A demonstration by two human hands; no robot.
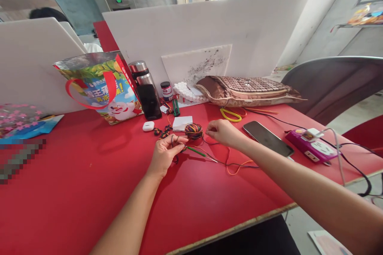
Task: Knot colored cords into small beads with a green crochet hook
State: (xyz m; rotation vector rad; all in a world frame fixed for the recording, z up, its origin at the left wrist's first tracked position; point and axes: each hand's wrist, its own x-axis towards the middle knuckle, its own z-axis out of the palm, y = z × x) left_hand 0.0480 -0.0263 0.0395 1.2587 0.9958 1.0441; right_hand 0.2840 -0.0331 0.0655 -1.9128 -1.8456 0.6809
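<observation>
Left fingers (177,140) pinched on green hook (196,151), long axis aslant, tip (214,160) rightward; right fingers (211,128) curled, hold unclear

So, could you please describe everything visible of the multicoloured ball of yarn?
The multicoloured ball of yarn is wound from thin orange and dark strands. It rests on the flat red table between the left hand and right hand; loose strands lie to its right. Whether the left hand touches it is unclear.

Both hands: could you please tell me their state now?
Left hand: closed, holding yarn and, seemingly, a green tool.
Right hand: closed; whether it holds anything cannot be told.
</observation>
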